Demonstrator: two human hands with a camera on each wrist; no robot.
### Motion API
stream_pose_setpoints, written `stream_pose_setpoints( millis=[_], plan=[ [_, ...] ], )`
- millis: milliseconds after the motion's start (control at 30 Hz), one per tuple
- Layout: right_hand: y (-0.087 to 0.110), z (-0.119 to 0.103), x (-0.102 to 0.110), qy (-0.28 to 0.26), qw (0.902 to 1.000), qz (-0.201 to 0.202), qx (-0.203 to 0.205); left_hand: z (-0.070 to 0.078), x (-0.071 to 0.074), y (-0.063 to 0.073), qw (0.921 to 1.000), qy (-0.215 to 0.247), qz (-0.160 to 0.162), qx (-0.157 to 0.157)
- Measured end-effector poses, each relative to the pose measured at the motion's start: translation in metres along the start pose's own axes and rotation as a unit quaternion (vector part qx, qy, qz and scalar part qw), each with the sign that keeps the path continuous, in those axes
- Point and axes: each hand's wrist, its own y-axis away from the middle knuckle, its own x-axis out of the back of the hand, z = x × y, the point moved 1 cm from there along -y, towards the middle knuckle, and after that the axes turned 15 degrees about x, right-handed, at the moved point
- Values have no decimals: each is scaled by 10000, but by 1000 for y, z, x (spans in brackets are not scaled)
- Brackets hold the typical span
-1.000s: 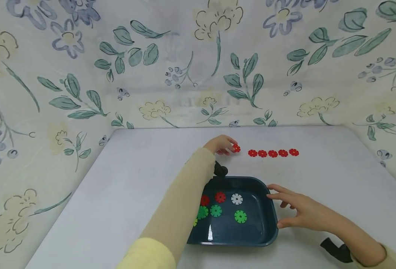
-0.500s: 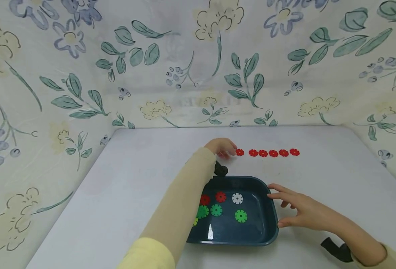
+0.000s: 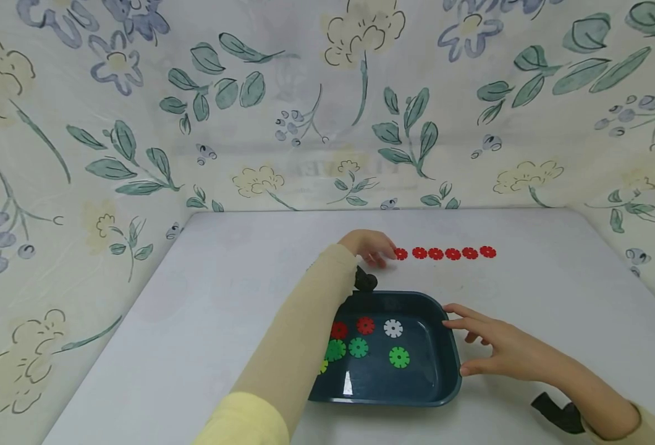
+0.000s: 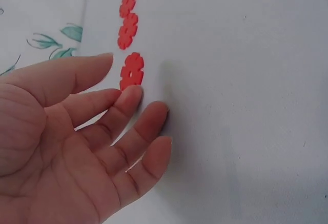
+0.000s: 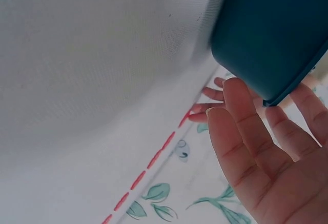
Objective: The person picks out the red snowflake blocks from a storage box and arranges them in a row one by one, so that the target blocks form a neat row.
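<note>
My left hand (image 3: 373, 245) reaches past the tray to the far part of the table. Its fingertips touch the near-left edge of a red notched disc (image 4: 131, 72), and the thumb stands apart from it. To the right of this disc, after a small gap, a row of several red notched discs (image 3: 435, 254) lies flat. My right hand (image 3: 508, 351) is at the right side of a dark blue tray (image 3: 427, 383), fingers spread along its rim. Inside the tray are a red disc (image 3: 365, 326), a white disc (image 3: 393, 328) and several green ones; my left sleeve hides its left part.
The white table (image 3: 194, 321) extends on both sides of the tray. A wall with a floral covering (image 3: 305, 148) stands behind it and along the left. Black straps (image 3: 557, 413) show near both wrists.
The left hand has set the red disc down flat and slid it slightly right and nearer, toward the row. The right hand and tray have stayed in place.
</note>
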Motion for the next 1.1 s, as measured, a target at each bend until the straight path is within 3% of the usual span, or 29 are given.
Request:
stream_pose_setpoints(
  millis=[500,600,733,900,1100],
  plan=[
    [1,0,0,4,10000,18,19,1,1,-1,9996,137,-179,-187],
    [1,0,0,7,10000,21,27,5,2,1,9989,142,-124,-430],
    [1,0,0,2,10000,21,28,13,6,14,9947,-16,25,-1026],
    [1,1,0,-70,10000,4,-23,23,2,44,9799,-934,244,-1748],
    [1,0,0,-119,9999,45,-23,12,-17,84,9429,-2119,491,-2522]
  ],
)
